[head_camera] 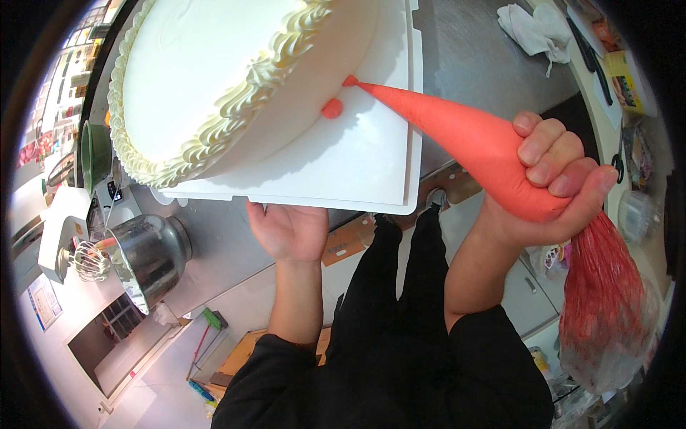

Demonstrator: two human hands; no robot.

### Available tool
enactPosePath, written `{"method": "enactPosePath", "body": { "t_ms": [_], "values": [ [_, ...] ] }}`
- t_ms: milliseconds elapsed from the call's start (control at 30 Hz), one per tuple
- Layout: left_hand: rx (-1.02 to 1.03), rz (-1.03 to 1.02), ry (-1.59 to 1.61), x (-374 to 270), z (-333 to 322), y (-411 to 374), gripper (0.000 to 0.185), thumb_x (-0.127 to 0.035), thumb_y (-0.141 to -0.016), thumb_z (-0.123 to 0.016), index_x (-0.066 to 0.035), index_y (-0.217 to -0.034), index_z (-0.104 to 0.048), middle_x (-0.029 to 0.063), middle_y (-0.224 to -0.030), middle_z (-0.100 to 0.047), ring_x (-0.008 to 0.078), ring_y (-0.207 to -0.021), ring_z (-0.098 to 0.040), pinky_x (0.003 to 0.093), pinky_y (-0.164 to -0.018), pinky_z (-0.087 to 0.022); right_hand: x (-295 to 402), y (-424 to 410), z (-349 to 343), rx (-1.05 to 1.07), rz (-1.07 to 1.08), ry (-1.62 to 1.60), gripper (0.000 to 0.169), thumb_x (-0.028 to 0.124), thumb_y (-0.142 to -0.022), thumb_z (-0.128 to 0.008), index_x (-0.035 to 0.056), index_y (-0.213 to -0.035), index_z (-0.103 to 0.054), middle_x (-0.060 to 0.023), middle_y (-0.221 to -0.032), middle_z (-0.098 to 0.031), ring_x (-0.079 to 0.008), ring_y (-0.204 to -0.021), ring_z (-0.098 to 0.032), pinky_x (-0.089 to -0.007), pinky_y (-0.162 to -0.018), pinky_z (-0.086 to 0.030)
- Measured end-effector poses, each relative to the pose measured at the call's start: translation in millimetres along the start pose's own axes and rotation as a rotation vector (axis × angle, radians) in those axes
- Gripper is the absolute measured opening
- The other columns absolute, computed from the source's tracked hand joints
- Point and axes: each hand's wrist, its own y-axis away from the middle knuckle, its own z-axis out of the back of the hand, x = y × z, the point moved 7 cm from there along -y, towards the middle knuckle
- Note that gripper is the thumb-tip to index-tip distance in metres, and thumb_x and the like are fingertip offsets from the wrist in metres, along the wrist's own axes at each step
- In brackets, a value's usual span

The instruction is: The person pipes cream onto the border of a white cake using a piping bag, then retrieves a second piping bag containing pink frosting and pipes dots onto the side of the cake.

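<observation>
My right hand [557, 171] squeezes a piping bag [455, 123] full of red-orange cream, its twisted plastic end hanging below the fist. The bag's tip touches a small red-orange dab [350, 81] low on the side of a large white cream cake [187, 80]. Another round dab [332, 108] sits beside it, near the cake's bottom edge. Piped cream swirls [252, 86] run around the top rim. The cake stands on a square white board [375, 171]. My left hand [292, 228] is under the board's near edge, palm up, its fingers hidden beneath.
A steel mixing bowl [153, 257] lies tilted beside a stand mixer with a wire whisk [91, 261] at the left. A green bowl [96, 155] is behind them. A white cloth [536, 32] lies on the metal worktop [461, 48], near a cluttered shelf at the right.
</observation>
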Motion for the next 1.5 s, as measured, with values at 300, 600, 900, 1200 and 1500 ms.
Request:
{"method": "enactPosePath", "body": {
  "t_ms": [300, 600, 900, 1200, 1500],
  "values": [
    [0.018, -0.007, 0.011, -1, -1, 0, 0.051, -0.038, -0.089, -0.026, -0.004, -0.126, -0.035, 0.0091, -0.131, -0.037, 0.0261, -0.122, -0.032, 0.0425, -0.102, -0.024, 1, -1, 0, -0.042, 0.068, -0.058, 0.038, 0.031, -0.092, -0.023, 0.0132, -0.061, -0.035, -0.0022, -0.052, -0.041, -0.0151, -0.049, -0.042, -0.0337, -0.062, -0.043],
    [0.009, -0.002, 0.019, -2, 0, 1, 0.05, -0.036, -0.089, -0.026, -0.004, -0.125, -0.037, 0.0093, -0.131, -0.038, 0.0256, -0.122, -0.033, 0.0426, -0.102, -0.023, 2, 0, -1, 0.019, -0.001, -0.032, 0.038, 0.032, -0.091, -0.028, 0.0166, -0.058, -0.038, 0.0019, -0.055, -0.044, -0.0129, -0.059, -0.047, -0.0322, -0.07, -0.04],
    [0.062, -0.007, 0.085, -9, 7, 1, 0.051, -0.034, -0.089, -0.028, -0.002, -0.127, -0.034, 0.0132, -0.135, -0.032, 0.029, -0.124, -0.03, 0.0447, -0.104, -0.018, 20, 1, 11, 0.006, -0.009, -0.062, 0.043, 0.037, -0.092, -0.024, 0.0147, -0.07, -0.054, -0.0011, -0.072, -0.055, -0.0191, -0.077, -0.055, -0.0421, -0.084, -0.043],
    [0.201, 0.053, 0.071, -3, -1, 5, 0.054, -0.037, -0.09, -0.027, -0.003, -0.131, -0.027, 0.0136, -0.137, -0.027, 0.031, -0.126, -0.026, 0.045, -0.105, -0.018, 7, 2, 3, 0.128, 0.051, -0.019, 0.048, 0.039, -0.094, -0.017, 0.0144, -0.072, -0.052, -0.0022, -0.071, -0.054, -0.0196, -0.074, -0.054, -0.0405, -0.08, -0.043],
    [0.228, 0.052, 0.075, -6, -1, 6, 0.053, -0.036, -0.091, -0.025, -0.002, -0.131, -0.026, 0.0138, -0.138, -0.026, 0.0311, -0.126, -0.025, 0.0455, -0.105, -0.017, 4, 0, -3, 0.045, 0.113, -0.013, 0.042, 0.034, -0.094, -0.019, 0.0133, -0.065, -0.041, -0.0027, -0.06, -0.048, -0.0173, -0.06, -0.049, -0.0373, -0.07, -0.044]
  ]
}}
